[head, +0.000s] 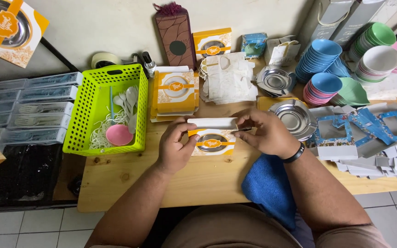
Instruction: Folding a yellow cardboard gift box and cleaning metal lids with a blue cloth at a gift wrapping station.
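Centrally, on the wooden table (129, 183), we hold a small white-and-orange box (212, 138) with an oval window: left hand (174, 146) grips its left edge, right hand (265, 133) pinches the flap. Flat orange boxes (175, 94) lie behind; the green basket (81, 124) holds plastic spoons (128, 98).

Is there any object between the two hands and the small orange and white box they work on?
No, nothing visible stands between. The left hand and the right hand both touch the small orange and white box directly, one at each end, above the wooden table.
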